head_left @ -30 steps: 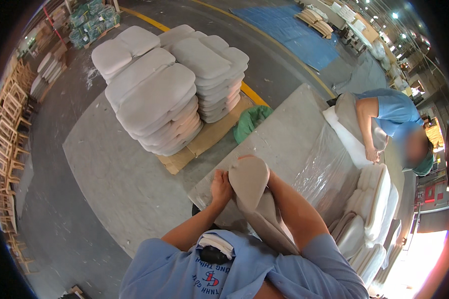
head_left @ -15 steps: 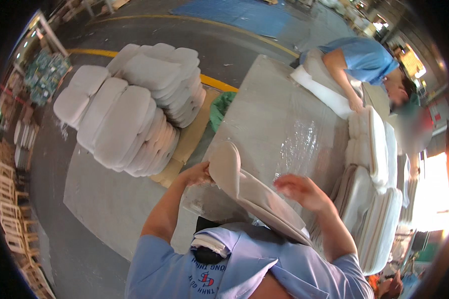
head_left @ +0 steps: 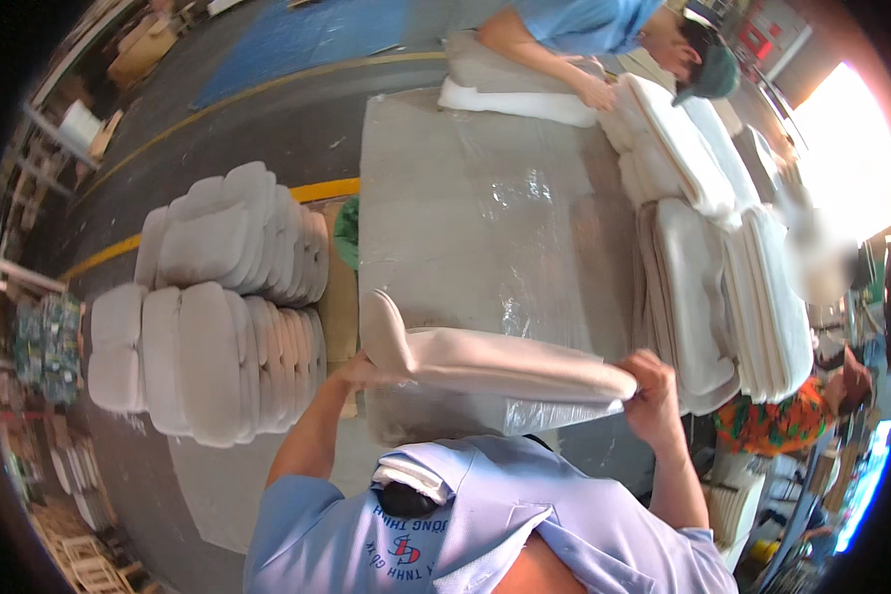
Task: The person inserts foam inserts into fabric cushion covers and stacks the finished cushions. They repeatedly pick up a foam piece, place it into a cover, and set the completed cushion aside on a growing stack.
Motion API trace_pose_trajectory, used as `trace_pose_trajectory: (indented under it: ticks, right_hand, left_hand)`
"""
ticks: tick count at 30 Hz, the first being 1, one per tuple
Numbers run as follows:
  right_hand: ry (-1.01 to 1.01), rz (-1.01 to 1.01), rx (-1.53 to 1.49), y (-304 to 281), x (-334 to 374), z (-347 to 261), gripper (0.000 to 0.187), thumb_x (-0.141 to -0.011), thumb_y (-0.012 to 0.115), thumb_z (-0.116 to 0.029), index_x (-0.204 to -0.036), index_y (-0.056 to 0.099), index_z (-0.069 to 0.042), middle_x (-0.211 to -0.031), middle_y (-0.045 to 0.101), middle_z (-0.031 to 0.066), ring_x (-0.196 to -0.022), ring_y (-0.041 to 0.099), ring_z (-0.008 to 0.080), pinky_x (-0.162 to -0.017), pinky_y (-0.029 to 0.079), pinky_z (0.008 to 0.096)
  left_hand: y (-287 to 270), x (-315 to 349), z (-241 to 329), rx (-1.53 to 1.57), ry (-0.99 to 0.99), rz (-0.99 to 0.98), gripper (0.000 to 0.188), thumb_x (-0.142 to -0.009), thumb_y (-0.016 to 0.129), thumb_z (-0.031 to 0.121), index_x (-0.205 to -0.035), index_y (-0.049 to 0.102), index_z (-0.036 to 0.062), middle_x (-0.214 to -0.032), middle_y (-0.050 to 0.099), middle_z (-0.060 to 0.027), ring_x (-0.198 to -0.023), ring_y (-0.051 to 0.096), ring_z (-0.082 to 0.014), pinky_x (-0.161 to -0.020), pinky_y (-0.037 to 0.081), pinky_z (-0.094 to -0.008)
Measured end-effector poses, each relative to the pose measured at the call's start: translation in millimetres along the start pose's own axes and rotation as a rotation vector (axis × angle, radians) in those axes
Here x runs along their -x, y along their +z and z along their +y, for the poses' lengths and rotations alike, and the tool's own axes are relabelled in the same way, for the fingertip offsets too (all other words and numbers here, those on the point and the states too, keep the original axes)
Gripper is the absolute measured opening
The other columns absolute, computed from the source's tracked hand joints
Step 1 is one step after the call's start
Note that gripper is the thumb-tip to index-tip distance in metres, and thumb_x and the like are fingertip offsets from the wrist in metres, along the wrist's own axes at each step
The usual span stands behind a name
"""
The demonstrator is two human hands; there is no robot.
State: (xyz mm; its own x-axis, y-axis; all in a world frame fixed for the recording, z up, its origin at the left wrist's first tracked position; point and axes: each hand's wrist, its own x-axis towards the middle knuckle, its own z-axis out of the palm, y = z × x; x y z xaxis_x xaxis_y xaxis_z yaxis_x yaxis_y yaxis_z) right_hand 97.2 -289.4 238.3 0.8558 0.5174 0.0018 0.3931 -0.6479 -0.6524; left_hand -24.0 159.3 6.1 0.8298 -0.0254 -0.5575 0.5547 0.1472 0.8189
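A long beige seat cushion (head_left: 505,361) stretches in front of my chest, with a shorter padded section folded up at its left end. My left hand (head_left: 359,372) grips it beside that fold; its fingers are partly hidden behind the padding. At the other end, my right hand (head_left: 651,391) is closed around the cushion's tip. Clear plastic film (head_left: 554,409) hangs or lies just below the cushion's lower edge; I cannot tell whether it is attached. Beneath is a wide, plastic-covered grey table (head_left: 445,228).
Stacked cushions (head_left: 208,346) stand to the left on brown cardboard (head_left: 340,307). More cushion piles (head_left: 688,297) line the table's right side. Across the table a co-worker in a blue shirt (head_left: 574,25) handles a white strip of padding (head_left: 515,102). Green plastic (head_left: 347,233) lies by the left table edge.
My right hand, free and blurred before, now grips the cushion's right end. The cushion has swung from slanting to nearly level across my front. My view has turned to the right.
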Motion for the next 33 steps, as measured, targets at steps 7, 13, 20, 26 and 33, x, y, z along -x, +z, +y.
trace_pose_trajectory:
  ticks: [7, 13, 20, 26, 33]
  right_hand:
    - [0.121, 0.255, -0.013, 21.4, -22.9, 10.6, 0.016, -0.087, 0.072, 0.0, -0.103, 0.07, 0.002, -0.083, 0.064, 0.0148, -0.08, 0.066, 0.0281, -0.075, 0.052, 0.0374]
    - [0.402, 0.48, -0.188, 65.4, 3.9, 21.8, 0.017, -0.095, 0.069, -0.004, -0.112, 0.07, 0.0, -0.092, 0.072, 0.0118, -0.086, 0.068, 0.0168, -0.08, 0.056, 0.034]
    - [0.402, 0.658, -0.158, 74.5, 49.8, -46.9, 0.027, -0.088, 0.064, 0.01, -0.11, 0.073, -0.002, -0.104, 0.072, 0.0095, -0.093, 0.07, 0.021, -0.081, 0.057, 0.033]
    - [0.291, 0.544, -0.056, 126.5, 92.9, -96.2, 0.032, -0.08, 0.066, 0.013, -0.105, 0.075, -0.005, -0.105, 0.073, 0.0103, -0.105, 0.069, 0.0305, -0.091, 0.056, 0.0397]
    - [0.295, 0.627, -0.084, 167.8, 122.6, -126.4, 0.033, -0.079, 0.068, 0.014, -0.103, 0.077, -0.007, -0.107, 0.073, 0.0087, -0.104, 0.069, 0.029, -0.09, 0.058, 0.0383]
  left_hand:
    - [-18.6, -33.7, 11.7, -0.465, -0.038, -0.168, 0.029, -0.084, 0.089, 0.027, -0.096, 0.076, 0.0043, -0.076, 0.069, -0.0022, -0.064, 0.061, -0.0118, -0.056, 0.051, -0.0299]
    - [-10.8, -41.2, -6.9, -0.509, -0.02, -0.275, 0.016, -0.092, 0.082, 0.02, -0.09, 0.077, 0.0049, -0.072, 0.067, -0.0013, -0.063, 0.061, -0.0105, -0.055, 0.053, -0.0284]
    - [-33.0, -21.5, -11.0, -0.275, 0.073, -0.3, 0.024, -0.093, 0.08, 0.019, -0.111, 0.073, 0.0043, -0.093, 0.07, -0.0065, -0.07, 0.064, -0.0148, -0.063, 0.057, -0.0309]
    - [-73.6, -7.2, 3.3, -0.495, -0.206, -0.277, 0.025, -0.094, 0.078, 0.016, -0.115, 0.073, 0.0035, -0.098, 0.071, -0.0071, -0.076, 0.065, -0.0156, -0.069, 0.058, -0.0317]
    - [-92.0, -2.9, 9.6, -0.856, -0.157, -0.305, 0.026, -0.095, 0.076, 0.015, -0.118, 0.072, 0.0032, -0.1, 0.072, -0.0072, -0.08, 0.067, -0.016, -0.073, 0.057, -0.0321]
